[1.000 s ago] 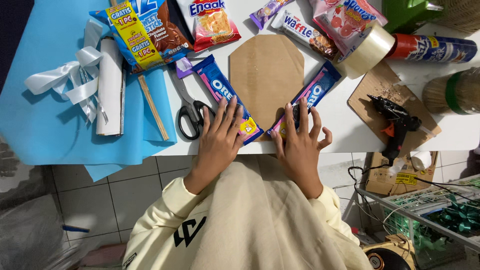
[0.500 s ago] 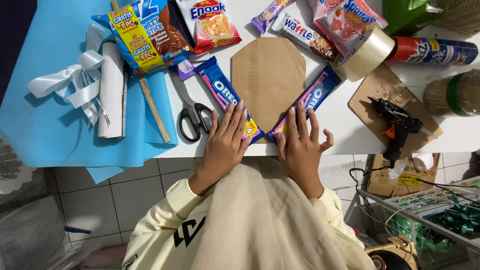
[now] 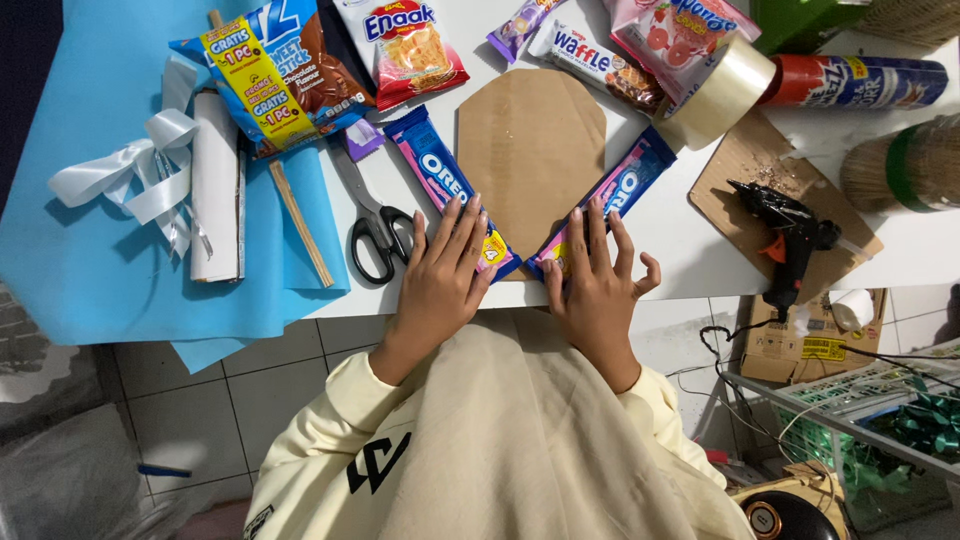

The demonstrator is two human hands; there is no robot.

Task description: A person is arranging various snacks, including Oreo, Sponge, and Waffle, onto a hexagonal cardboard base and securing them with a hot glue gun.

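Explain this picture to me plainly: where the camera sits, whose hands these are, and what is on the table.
The camera is worn on a person's head and looks straight down, so the cream sleeves at the bottom belong to the wearer. The left hand presses flat on one blue cookie pack, and the right hand presses on a second blue cookie pack. Both packs lie along the slanted edges of a shield-shaped cardboard piece on the white table. Nearby lie black-handled scissors, a black glue gun, a roll of clear tape, more snack packets, and blue paper with a white ribbon.
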